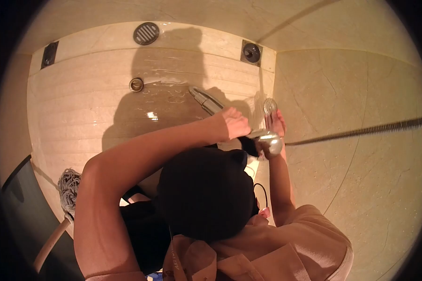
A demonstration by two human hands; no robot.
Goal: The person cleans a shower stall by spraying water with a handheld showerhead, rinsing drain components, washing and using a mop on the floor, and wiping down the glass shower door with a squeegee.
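Observation:
In the head view, seen from above and behind my black cap, my left hand (237, 124) is closed at a chrome tap. The tap's spout (206, 100) points toward the wet floor, and its rounded shiny end (270, 144) shows right of the hand. My right hand (278, 124) is beside the wall, its fingers wrapped at what looks like a small round shower head (270, 106). Part of that grip is hidden behind the tap. A ribbed metal hose (361, 131) runs from near the right wrist to the right edge.
A round slotted drain (146, 33) lies in the pale floor (89, 93), with a small round metal fitting (136, 85) below it. Dark square fittings (252, 53) sit at the far corners. A grey string mop (69, 191) leans at left. Tiled wall (342, 98) rises on the right.

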